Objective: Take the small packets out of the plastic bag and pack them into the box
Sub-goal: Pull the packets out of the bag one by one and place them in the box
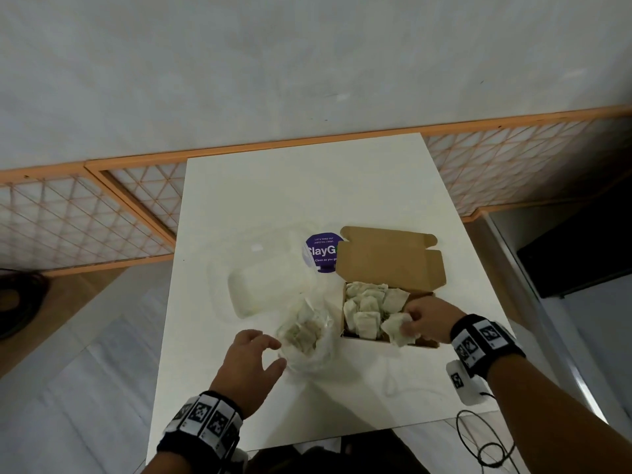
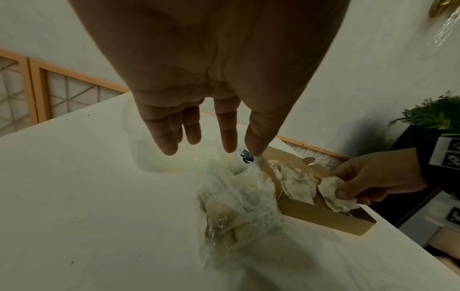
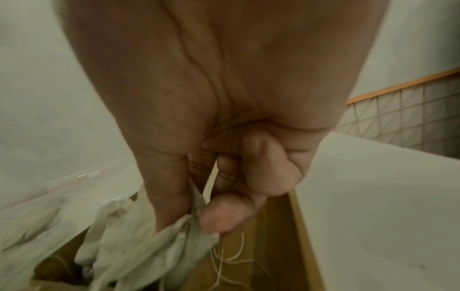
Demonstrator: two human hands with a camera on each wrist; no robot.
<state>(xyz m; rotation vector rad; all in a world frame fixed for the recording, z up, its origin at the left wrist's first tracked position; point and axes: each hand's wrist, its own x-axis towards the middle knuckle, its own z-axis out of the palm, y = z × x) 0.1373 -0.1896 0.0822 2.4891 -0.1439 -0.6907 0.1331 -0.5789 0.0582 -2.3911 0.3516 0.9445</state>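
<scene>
Lower centre of the head view, the left hand [image 1: 251, 357] hovers with fingers loosely spread beside the plastic bag [image 1: 306, 331], which holds more small packets and lies just right of it. At right, the right hand [image 1: 425, 319] pinches a packet [image 1: 396, 328] over the near right corner of the box [image 1: 390, 295] on the tabletop [image 1: 273, 186], lid flap standing open behind
</scene>
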